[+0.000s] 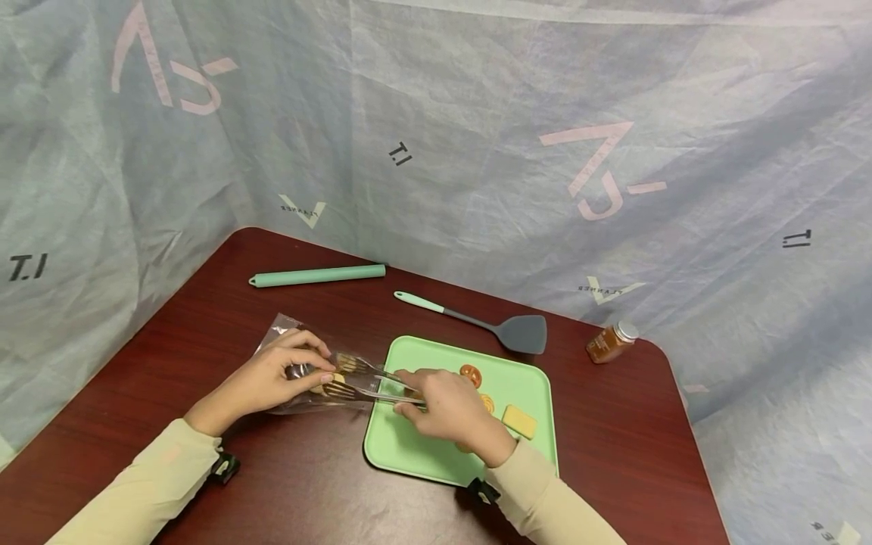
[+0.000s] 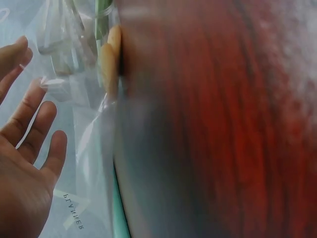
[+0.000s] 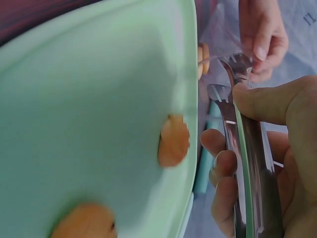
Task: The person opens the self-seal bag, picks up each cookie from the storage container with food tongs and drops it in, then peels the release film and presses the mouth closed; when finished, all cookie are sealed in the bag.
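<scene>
My right hand (image 1: 450,405) grips metal tongs (image 1: 388,397) with fork-shaped tips, reaching left across the edge of a light green tray (image 1: 415,450). The tips are spread and overlap a clear plastic bag (image 1: 278,327) lying left of the tray. Between thumb and fingertips, my left hand (image 1: 289,371) pinches the bag's film. Tan biscuit-like pieces (image 2: 108,67) show through the plastic, close by the tong tips. On the tray lie a tomato slice (image 1: 471,375), a yellow swirl (image 1: 487,403), a yellow block (image 1: 520,421) and an orange-tan piece (image 3: 173,143).
A green rolling pin (image 1: 320,275) lies at the back left of the dark red table (image 1: 327,492). Behind the tray is a grey spatula (image 1: 523,334) with a mint handle. A small amber jar (image 1: 611,342) with a silver lid stands at right. Grey cloth hangs behind.
</scene>
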The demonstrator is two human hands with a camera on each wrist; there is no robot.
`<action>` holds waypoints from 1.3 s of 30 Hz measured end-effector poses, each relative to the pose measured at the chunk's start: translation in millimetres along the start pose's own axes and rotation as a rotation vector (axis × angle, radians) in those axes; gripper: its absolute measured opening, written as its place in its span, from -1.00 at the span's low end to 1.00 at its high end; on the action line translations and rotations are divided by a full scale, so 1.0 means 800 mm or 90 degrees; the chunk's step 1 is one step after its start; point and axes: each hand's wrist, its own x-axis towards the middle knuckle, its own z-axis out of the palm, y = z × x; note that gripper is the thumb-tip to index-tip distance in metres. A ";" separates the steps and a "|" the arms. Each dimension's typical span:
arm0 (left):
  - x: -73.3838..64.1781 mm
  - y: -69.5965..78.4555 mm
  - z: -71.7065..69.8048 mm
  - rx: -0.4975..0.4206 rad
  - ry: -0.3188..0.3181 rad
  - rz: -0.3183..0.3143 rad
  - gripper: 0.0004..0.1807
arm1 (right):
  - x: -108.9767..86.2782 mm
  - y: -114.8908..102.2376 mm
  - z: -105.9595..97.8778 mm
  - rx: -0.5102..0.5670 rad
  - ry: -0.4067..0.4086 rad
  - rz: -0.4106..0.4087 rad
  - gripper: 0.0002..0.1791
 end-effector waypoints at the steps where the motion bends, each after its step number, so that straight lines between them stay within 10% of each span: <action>1: 0.000 0.000 0.000 -0.002 -0.002 -0.004 -0.79 | -0.005 0.003 -0.002 0.002 0.006 -0.001 -0.43; 25: -0.006 0.003 0.008 0.012 -0.009 -0.014 -0.79 | -0.227 0.150 -0.046 -0.038 0.118 0.203 -0.41; 39: 0.000 0.004 0.014 0.011 -0.016 -0.004 -0.81 | -0.254 0.155 -0.038 -0.042 0.129 0.199 -0.44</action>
